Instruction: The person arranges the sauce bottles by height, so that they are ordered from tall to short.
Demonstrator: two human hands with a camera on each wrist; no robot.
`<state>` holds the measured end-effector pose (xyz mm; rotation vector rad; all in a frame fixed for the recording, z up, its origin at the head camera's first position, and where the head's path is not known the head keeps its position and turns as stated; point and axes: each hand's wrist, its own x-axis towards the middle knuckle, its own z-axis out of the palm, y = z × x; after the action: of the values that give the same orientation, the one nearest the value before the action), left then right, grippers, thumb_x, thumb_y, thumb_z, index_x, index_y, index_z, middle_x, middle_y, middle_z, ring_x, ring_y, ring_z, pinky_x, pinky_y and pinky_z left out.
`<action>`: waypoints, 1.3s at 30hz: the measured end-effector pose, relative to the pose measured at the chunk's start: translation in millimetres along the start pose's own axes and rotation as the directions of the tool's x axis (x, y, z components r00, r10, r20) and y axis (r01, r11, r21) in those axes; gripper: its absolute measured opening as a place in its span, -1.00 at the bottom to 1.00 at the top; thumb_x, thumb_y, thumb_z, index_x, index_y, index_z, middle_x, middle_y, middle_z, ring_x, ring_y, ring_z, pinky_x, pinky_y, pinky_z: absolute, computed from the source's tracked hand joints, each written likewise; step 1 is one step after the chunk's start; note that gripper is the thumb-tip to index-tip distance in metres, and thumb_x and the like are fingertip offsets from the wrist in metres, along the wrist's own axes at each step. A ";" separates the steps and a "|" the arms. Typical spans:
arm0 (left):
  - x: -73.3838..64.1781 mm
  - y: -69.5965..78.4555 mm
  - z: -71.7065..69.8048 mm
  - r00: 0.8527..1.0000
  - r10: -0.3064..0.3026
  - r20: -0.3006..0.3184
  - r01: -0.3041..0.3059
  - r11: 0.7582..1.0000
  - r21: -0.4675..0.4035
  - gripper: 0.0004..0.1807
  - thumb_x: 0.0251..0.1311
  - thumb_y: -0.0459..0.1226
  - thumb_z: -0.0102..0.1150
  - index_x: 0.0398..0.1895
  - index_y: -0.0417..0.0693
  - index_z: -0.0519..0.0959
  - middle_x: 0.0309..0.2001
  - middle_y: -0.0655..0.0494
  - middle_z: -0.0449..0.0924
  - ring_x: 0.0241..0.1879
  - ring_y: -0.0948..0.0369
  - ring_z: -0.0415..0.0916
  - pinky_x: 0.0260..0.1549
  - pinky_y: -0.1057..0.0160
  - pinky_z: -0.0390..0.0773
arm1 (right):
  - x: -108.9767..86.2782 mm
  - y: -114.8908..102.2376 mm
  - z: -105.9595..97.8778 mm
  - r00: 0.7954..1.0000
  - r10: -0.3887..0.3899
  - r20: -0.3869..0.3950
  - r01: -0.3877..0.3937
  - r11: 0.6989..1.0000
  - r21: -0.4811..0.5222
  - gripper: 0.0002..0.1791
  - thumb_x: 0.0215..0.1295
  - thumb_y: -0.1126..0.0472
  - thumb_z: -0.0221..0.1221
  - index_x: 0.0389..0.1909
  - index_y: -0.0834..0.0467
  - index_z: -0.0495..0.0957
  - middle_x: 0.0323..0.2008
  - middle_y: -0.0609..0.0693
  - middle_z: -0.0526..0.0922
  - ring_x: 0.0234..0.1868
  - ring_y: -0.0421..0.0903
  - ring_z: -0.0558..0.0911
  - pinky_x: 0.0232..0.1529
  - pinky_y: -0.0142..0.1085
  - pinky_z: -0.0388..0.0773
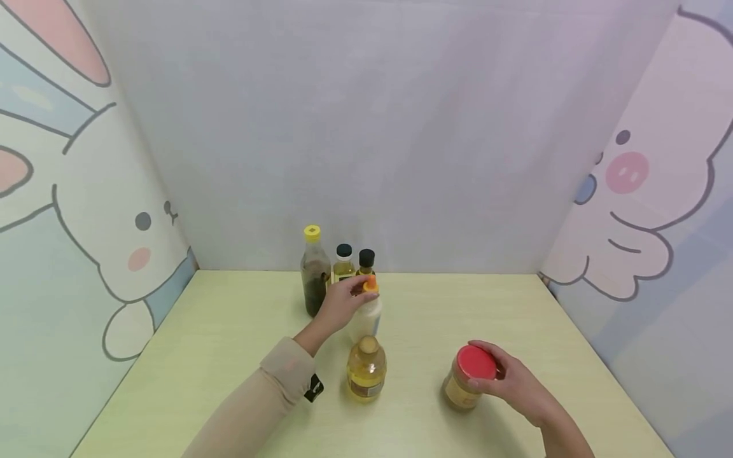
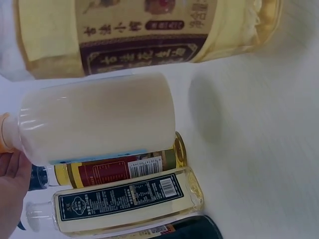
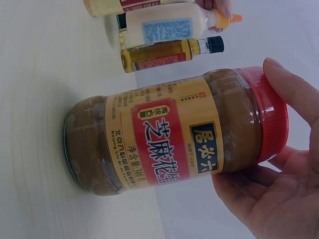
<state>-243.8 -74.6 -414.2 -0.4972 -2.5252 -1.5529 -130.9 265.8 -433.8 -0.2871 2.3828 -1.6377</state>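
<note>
My left hand [image 1: 342, 304] pinches the orange cap [image 1: 371, 284] of a white squeeze bottle [image 1: 366, 318]. In the left wrist view this bottle's pale body [image 2: 99, 117] lies between a large oil bottle [image 2: 144, 35] and smaller ones. Whether its base touches the table cannot be told. On the right, my right hand [image 1: 523, 388] grips a brown sesame-peanut paste jar [image 1: 460, 391] around its red lid [image 1: 476, 362]. The right wrist view shows the thumb and fingers at either side of the lid [image 3: 271, 114], with the jar's label facing the camera.
Behind the squeeze bottle stand a dark bottle with a yellow cap [image 1: 315, 273], a clear black-capped bottle [image 1: 344, 264] and another black-capped bottle [image 1: 366, 258]. A round-shouldered oil bottle [image 1: 366, 372] stands nearer me. Light walls enclose the pale wooden table [image 1: 240, 331].
</note>
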 end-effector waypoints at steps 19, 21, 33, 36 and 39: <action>23.6 2.6 18.7 0.990 0.095 0.101 -0.097 0.995 0.010 -0.57 0.29 -0.26 0.25 0.18 -0.26 0.52 -0.02 -0.05 0.61 -0.06 0.09 0.58 -0.09 0.23 0.58 | -0.4 2.6 -1.3 1.000 0.011 -0.005 -0.011 1.000 -0.002 -0.20 0.19 0.28 0.34 0.39 0.33 0.19 0.16 0.29 0.40 0.04 0.10 0.48 -0.12 -0.27 0.60; 25.5 2.4 19.9 0.990 0.100 0.103 -0.103 0.995 0.019 -0.57 0.29 -0.27 0.24 0.18 -0.26 0.52 -0.01 -0.06 0.61 -0.04 0.09 0.57 -0.06 0.23 0.57 | 0.3 2.9 -1.1 1.000 0.010 -0.001 -0.010 1.000 0.002 -0.20 0.19 0.28 0.34 0.39 0.33 0.18 0.16 0.30 0.40 0.04 0.10 0.48 -0.12 -0.26 0.60; 35.8 0.5 28.0 0.986 0.103 0.128 -0.111 0.992 0.057 -0.57 0.30 -0.24 0.24 0.19 -0.23 0.52 0.01 -0.04 0.61 -0.04 0.11 0.56 -0.05 0.24 0.55 | 0.2 3.2 -0.2 0.999 0.043 -0.016 -0.043 0.999 -0.024 -0.19 0.18 0.25 0.36 0.39 0.32 0.19 0.17 0.32 0.38 0.05 0.14 0.48 -0.13 -0.26 0.60; 37.5 -1.6 30.4 0.986 0.105 0.133 -0.114 0.992 0.059 -0.57 0.30 -0.24 0.23 0.19 -0.22 0.52 0.01 -0.03 0.60 -0.04 0.12 0.55 -0.06 0.25 0.55 | 0.1 3.5 -0.1 0.999 0.041 -0.013 -0.041 0.999 -0.021 -0.19 0.18 0.26 0.35 0.39 0.32 0.19 0.17 0.31 0.38 0.04 0.13 0.48 -0.13 -0.26 0.60; 39.3 -2.6 32.5 0.988 0.090 0.122 -0.097 0.994 0.047 -0.56 0.32 -0.23 0.22 0.21 -0.21 0.51 0.04 -0.04 0.58 -0.01 0.11 0.54 -0.04 0.24 0.54 | 0.4 3.9 -0.1 1.000 0.024 -0.002 -0.024 1.000 -0.015 -0.19 0.19 0.27 0.34 0.40 0.33 0.17 0.18 0.32 0.38 0.05 0.12 0.48 -0.12 -0.27 0.60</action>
<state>-279.6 -38.8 -420.3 -0.7107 -2.5808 -1.4608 -131.4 267.2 -437.5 -0.2590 2.3917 -1.6108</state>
